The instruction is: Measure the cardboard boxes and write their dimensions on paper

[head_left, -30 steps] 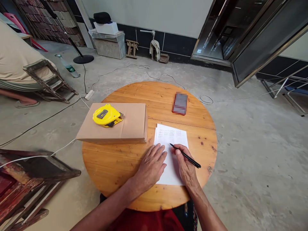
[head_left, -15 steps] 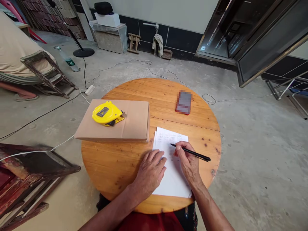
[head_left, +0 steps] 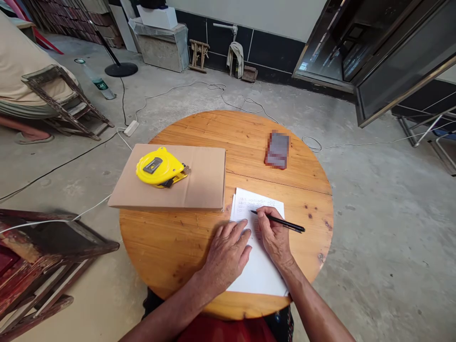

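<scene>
A black pen [head_left: 285,222] is gripped in my right hand [head_left: 276,240], its tip at the handwritten lines on a white sheet of paper [head_left: 258,270]. Another sheet's edge peeks out under the first on the left. My left hand [head_left: 230,251] lies flat, fingers stretched, across the left edge of the paper and the wood beside it. To the left of the paper is a closed brown cardboard box [head_left: 206,183], with a yellow tape measure [head_left: 160,167] on top. Part of the writing is hidden by my right hand.
The round wooden table [head_left: 171,247] carries a blurred-out dark object [head_left: 278,149] at its far right. A wooden chair [head_left: 39,266] stands close on the left. Cables, a power strip [head_left: 131,128] and a plastic bottle [head_left: 103,88] lie on the floor. Someone's foot [head_left: 33,135] shows far left.
The pen and my right hand have shifted slightly relative to the paper, the pen tip a little left and up. My left hand stays on the sheet. The whole view has moved slightly.
</scene>
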The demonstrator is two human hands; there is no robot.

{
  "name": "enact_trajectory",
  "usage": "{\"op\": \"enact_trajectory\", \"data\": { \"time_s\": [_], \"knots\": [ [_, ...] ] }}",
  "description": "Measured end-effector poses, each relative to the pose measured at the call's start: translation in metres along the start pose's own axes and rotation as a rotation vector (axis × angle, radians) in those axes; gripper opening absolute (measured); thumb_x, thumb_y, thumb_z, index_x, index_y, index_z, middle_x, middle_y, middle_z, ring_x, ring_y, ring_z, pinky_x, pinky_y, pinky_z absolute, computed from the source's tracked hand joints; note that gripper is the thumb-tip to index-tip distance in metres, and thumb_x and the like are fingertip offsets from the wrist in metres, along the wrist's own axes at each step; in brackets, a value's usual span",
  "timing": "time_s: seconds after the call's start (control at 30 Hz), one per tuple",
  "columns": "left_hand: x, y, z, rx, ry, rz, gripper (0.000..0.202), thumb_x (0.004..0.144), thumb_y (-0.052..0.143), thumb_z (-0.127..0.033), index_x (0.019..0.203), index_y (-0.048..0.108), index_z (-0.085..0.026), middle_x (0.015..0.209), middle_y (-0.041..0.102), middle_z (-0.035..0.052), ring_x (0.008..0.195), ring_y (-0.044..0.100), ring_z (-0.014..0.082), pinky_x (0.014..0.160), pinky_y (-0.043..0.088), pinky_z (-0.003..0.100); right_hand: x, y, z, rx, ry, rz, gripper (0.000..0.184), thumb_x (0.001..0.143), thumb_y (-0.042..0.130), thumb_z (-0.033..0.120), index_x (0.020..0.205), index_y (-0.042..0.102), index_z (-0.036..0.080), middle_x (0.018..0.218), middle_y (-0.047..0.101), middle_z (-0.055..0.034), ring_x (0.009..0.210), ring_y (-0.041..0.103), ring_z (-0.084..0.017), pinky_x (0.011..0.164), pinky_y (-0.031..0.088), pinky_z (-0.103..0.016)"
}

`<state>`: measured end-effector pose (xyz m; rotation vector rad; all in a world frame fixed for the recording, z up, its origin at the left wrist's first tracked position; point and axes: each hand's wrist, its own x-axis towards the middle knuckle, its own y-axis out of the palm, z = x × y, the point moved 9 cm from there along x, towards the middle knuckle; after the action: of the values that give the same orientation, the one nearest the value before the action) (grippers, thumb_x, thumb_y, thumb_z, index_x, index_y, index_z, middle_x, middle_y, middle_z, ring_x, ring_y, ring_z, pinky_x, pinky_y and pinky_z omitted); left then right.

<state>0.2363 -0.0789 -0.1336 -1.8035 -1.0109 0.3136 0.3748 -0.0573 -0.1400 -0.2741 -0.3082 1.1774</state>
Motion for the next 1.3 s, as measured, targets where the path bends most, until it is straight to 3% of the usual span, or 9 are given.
{"op": "enact_trajectory", "data": {
  "time_s": [0.3,1.3],
  "knots": [
    [0.001,0.0,0.001,-0.006,-0.033,0.007,0.035,0.089,0.059,-0.02,0.124,0.06,-0.017,0.141,0.058,0.0089,0.118,0.052,0.0293,0.097,0.045,0.047,-0.003,0.007,-0.008,-0.006,-0.022,0.048,0.018,0.095,0.053,0.035,0.092,0.064,0.021,0.071,0.06,0.001,0.056,0.048,-0.013,0.054,0.04,-0.026],
    [0.004,-0.004,0.003,-0.061,-0.058,-0.01,0.033,0.087,0.063,-0.019,0.12,0.061,-0.02,0.137,0.06,0.0076,0.117,0.052,0.0278,0.098,0.045,0.047,0.0,0.008,0.008,-0.138,-0.134,0.031,0.015,0.094,0.055,0.029,0.089,0.065,0.02,0.073,0.065,-0.0001,0.059,0.054,-0.013,0.057,0.046,-0.025]
  ]
}}
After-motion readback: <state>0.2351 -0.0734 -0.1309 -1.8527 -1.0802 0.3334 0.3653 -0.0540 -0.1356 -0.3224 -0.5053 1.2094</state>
